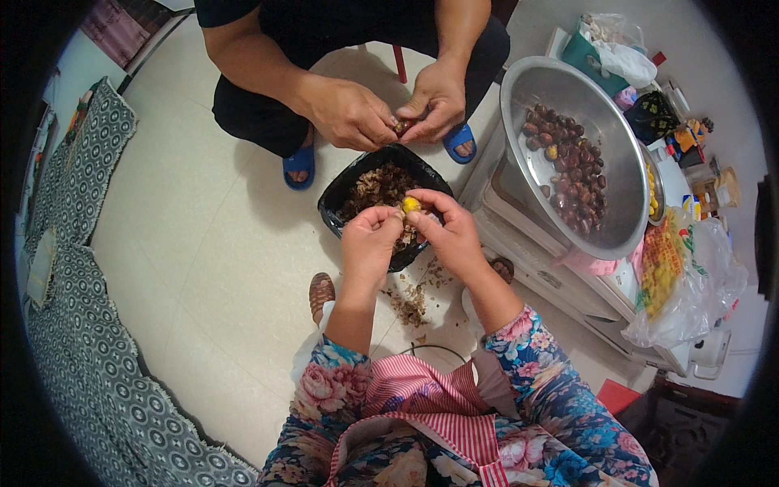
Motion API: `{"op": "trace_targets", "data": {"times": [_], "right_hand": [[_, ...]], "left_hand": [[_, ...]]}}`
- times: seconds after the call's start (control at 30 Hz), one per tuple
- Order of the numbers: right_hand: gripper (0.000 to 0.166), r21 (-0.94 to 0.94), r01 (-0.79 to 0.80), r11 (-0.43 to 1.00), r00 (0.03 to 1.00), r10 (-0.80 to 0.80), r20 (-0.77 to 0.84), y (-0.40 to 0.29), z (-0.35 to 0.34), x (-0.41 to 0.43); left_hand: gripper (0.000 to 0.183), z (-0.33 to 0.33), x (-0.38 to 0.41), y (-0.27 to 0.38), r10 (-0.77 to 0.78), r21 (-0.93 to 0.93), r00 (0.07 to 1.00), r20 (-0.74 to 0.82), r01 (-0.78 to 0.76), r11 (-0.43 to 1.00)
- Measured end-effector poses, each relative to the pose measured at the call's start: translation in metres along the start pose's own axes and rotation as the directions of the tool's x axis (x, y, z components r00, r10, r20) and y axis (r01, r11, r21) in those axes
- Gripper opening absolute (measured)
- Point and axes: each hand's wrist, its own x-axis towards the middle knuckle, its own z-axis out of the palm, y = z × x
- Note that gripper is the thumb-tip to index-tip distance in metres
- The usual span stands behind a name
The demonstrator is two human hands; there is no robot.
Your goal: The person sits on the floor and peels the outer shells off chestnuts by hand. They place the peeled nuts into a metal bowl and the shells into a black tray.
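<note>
A mostly peeled yellow chestnut [411, 204] sits between the thumb and forefinger of my right hand [449, 230]. My left hand [372, 236] pinches at the nut's near left edge with thumb and fingertip; whether a scrap of skin is between them is too small to tell. Both hands are above a bin lined with a black plastic bag [333, 198]. Brown chestnut shells and skins [380, 185] lie inside it. Across the bin, another person's hands [359, 115] hold a dark brown chestnut [401, 126].
To the right, a large metal basin [614, 115] of brown chestnuts [572, 164] stands on a white cabinet [551, 277]. Behind it is a bowl of yellow pieces [653, 192]. A plastic bag [681, 280] lies nearby. Shell crumbs [411, 304] litter the floor. Patterned fabric [115, 365] covers furniture at left.
</note>
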Motion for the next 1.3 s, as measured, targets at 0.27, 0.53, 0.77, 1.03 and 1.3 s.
{"op": "trace_targets", "data": {"times": [0.27,0.53,0.77,1.03,1.3], "right_hand": [[0.031,0.724,-0.196,0.661,0.954,0.300,-0.015,-0.002,-0.005,0.008],[0.030,0.630,-0.245,0.737,0.967,0.230,0.107,-0.005,-0.001,0.004],[0.029,0.453,-0.209,0.867,0.977,0.202,0.063,-0.004,-0.005,0.004],[0.028,-0.067,0.015,0.998,0.999,-0.012,0.045,-0.004,-0.005,0.001],[0.028,-0.424,0.344,0.838,0.936,-0.343,0.080,-0.007,0.000,-0.005]], "left_hand": [[0.006,0.001,-0.002,0.006,0.042,-0.046,0.994,-0.098,-0.046,0.998],[0.013,0.001,-0.004,0.011,0.127,0.159,0.990,-0.068,-0.115,0.981],[0.013,0.005,-0.003,0.011,0.252,0.216,0.967,-0.033,-0.239,0.947],[0.013,0.002,-0.008,0.012,0.370,0.460,0.928,0.037,-0.345,0.818],[0.012,0.000,-0.007,0.009,0.187,0.340,0.982,-0.028,-0.167,0.925]]}}
